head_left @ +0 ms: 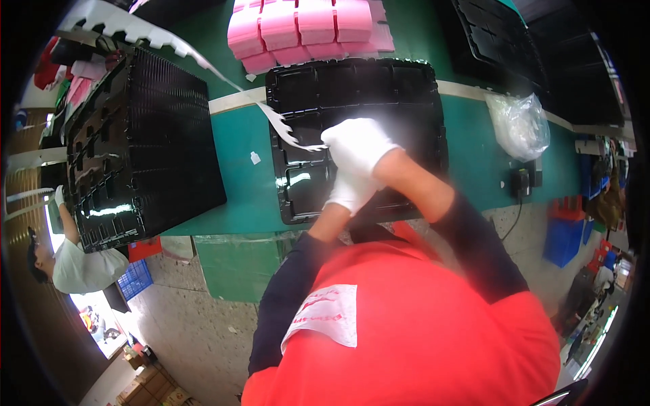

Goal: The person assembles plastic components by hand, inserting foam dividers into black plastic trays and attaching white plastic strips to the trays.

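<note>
Both my hands wear white gloves and are close together over a black plastic tray (305,88) with moulded compartments. My right hand (359,143) is closed on the end of a long white strip (276,120) with a notched edge. From there the strip runs up and away to the far left, above the tray. Just below and partly behind the right hand is my left hand (353,191), whose fingers are hidden. The tray lies flat on a green table (247,189), and my hands cover part of its middle.
A tall stack of black trays (172,135) stands on the left. Pink blocks (298,24) sit beyond the tray. To the right are a clear plastic bag (521,125), a small black device (520,181) with a cable, and another black tray (497,40). Another person (88,264) is at far left.
</note>
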`<state>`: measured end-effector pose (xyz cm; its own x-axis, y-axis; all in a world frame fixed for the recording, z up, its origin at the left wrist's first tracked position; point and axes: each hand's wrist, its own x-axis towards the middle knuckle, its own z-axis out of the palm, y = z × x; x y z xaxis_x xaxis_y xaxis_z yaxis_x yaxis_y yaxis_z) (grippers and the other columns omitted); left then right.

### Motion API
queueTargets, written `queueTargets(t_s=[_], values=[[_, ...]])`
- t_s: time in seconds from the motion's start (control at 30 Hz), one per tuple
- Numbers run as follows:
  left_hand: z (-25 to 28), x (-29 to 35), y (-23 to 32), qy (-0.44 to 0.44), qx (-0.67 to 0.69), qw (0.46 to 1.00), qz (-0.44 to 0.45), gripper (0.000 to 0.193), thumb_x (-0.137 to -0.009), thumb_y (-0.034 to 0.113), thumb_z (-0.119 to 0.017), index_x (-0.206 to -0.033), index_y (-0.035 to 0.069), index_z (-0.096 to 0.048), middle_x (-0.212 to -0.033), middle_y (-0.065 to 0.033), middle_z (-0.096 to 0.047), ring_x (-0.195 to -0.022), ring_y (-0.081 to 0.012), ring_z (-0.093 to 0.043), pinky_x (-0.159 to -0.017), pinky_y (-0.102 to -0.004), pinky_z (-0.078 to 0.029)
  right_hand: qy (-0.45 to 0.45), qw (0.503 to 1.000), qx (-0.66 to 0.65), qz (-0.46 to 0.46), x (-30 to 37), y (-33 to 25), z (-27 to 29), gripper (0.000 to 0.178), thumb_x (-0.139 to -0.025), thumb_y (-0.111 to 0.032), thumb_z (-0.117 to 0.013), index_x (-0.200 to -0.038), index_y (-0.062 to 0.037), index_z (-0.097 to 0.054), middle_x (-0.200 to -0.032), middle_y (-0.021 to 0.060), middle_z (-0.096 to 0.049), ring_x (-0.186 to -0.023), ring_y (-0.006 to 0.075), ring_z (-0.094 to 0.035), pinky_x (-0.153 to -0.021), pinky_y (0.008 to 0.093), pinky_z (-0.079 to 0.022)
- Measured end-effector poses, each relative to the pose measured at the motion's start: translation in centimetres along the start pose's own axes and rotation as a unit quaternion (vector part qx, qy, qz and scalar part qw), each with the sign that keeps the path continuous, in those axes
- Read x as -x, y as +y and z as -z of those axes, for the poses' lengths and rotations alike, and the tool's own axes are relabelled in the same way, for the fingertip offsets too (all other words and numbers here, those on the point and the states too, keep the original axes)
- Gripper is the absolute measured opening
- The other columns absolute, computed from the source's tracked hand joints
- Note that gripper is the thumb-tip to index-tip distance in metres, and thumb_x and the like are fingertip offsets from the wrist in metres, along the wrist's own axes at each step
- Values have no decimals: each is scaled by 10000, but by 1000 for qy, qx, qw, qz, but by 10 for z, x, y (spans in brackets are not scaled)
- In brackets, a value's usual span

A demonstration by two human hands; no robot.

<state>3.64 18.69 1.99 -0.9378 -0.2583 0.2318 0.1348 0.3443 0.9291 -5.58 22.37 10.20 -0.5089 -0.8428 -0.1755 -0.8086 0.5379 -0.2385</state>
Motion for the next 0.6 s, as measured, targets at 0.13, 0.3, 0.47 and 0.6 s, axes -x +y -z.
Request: queueTargets(t_s=[0.13,0.3,0.47,0.6], values=[[78,22,7,-87,32,951,297,145,-814,122,-572,-847,32,-681,-825,-124,-680,-714,-237,-676,-664,-347,-536,-118,904,-409,-47,14,15,-8,170,-809,-161,-620,-841,-13,-698,-690,68,-640,-648,139,-579,-617,271,-472],[133,21,40,4,263,932,247,323,-899,76,-585,-1206,-27,-580,-1069,-72,-642,-934,-130,-593,-860,-258,-468,-111,809,-574,-63,38,-13,-42,171,-779,-158,-597,-838,-33,-698,-755,88,-649,-691,173,-583,-645,268,-474],[140,27,40,-3,175,952,250,158,-891,92,-622,-991,-20,-669,-877,-34,-666,-763,-90,-588,-690,-224,-473,110,964,-118,210,40,-23,-83,215,-803,-156,-616,-968,-45,-698,-832,44,-672,-694,160,-598,-630,278,-474],[140,35,37,65,172,946,269,134,-874,104,-654,-923,-17,-684,-783,-22,-657,-645,-74,-575,-583,-214,-454,79,844,-516,-125,51,-60,-55,192,-823,-156,-639,-944,-15,-690,-753,66,-657,-646,123,-596,-607,264,-475]])
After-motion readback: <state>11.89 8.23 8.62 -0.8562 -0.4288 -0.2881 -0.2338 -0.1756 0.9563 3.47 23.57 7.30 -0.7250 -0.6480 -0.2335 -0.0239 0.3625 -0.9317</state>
